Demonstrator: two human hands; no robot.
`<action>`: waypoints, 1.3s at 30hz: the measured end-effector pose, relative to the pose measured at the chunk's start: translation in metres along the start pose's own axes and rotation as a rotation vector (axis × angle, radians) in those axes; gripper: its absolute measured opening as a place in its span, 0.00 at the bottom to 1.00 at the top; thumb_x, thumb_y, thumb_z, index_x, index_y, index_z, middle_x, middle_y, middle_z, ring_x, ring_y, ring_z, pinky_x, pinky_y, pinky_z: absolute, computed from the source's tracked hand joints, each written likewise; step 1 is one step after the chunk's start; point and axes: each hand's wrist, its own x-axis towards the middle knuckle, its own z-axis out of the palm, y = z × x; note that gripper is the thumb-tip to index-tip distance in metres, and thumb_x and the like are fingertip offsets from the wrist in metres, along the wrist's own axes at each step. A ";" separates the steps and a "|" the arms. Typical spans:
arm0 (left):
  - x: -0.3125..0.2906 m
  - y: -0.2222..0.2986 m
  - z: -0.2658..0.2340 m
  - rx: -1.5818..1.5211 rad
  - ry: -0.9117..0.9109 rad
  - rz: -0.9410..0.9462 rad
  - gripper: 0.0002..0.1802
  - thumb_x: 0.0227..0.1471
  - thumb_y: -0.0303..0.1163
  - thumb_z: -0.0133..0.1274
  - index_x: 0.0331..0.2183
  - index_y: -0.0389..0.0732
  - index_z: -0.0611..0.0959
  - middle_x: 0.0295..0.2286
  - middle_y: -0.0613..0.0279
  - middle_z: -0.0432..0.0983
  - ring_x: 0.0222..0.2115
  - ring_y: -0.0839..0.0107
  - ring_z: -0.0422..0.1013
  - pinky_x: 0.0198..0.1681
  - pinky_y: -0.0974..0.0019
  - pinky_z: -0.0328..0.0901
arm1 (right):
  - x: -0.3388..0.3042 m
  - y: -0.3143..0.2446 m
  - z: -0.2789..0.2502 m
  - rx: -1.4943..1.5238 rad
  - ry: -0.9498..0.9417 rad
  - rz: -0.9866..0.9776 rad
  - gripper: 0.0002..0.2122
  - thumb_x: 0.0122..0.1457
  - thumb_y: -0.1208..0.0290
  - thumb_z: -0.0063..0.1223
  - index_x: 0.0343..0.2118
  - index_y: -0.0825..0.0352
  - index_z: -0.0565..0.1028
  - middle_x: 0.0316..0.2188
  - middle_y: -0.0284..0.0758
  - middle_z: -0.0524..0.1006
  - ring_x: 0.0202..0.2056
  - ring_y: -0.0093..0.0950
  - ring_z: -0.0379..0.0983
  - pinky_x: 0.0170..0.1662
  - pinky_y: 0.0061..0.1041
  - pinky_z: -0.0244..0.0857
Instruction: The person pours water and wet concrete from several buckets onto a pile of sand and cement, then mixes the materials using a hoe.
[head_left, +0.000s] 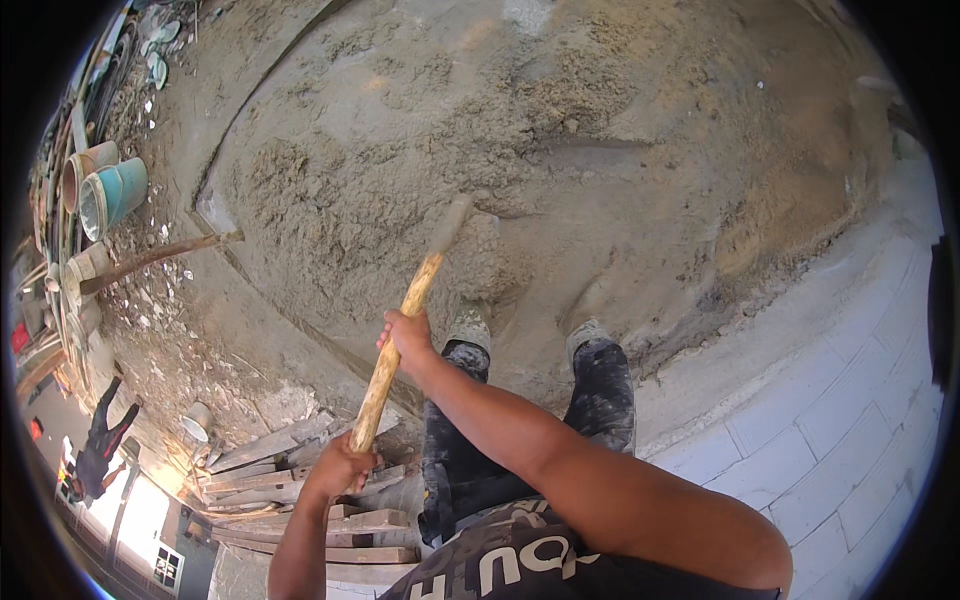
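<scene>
the tool's working end is hard to make out: the far tip of the long-handled tool [423, 277] is caked grey and blends into the wet grey mix [330, 215], so the shape of any blade cannot be told. the near end of its pale wooden shaft is hidden at the left hand [345, 467]. the person's trousers [598, 390] are partly covered by the right forearm [500, 405], and the boots [471, 325] are so coated that their edges blur into the mix. the picture's dark round rim cuts off the scene, and a co-worker [97, 440] at far left is small and bent by the lens.

the tool is in front of the person, slightly left of the legs, its long axis slanting from the lower left up and rightward, the caked end pointing away from the body. both hands are closed around the shaft: the right hand [405, 338] about midway along, the left near the butt, some fingers out of sight.
</scene>
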 end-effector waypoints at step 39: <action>0.020 0.136 -0.024 0.907 0.355 0.343 0.11 0.46 0.32 0.57 0.34 0.41 0.77 0.25 0.41 0.77 0.31 0.40 0.75 0.33 0.48 0.70 | -0.018 -0.171 0.043 0.200 0.032 -0.100 0.18 0.57 0.77 0.52 0.43 0.64 0.55 0.21 0.37 0.69 0.15 0.28 0.69 0.16 0.30 0.67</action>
